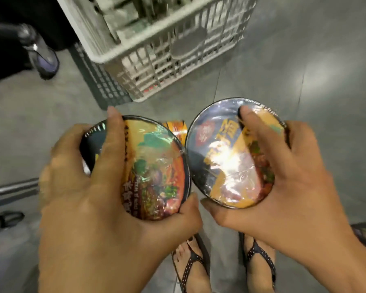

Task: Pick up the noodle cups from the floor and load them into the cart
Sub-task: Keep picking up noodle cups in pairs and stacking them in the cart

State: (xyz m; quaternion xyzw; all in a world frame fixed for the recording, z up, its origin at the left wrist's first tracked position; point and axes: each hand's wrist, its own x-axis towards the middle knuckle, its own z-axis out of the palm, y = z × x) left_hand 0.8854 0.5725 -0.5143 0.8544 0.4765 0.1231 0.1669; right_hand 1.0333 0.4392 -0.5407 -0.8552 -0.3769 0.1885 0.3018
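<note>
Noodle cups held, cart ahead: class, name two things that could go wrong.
The left hand holds the orange-lidded round noodle cup, the right hand the blue-lidded round noodle cup, both in glossy film: either could slip onto the sandalled feet below. The rims nearly or just touch, so lifting both into the white plastic lattice cart might knock one loose.

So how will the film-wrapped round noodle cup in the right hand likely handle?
The round noodle cup with the blue and yellow lid is probably slippery: its clear film wrap glares. It is likely light for its size: the right hand alone holds it tilted. The rim seems stiff, staying round.
</note>
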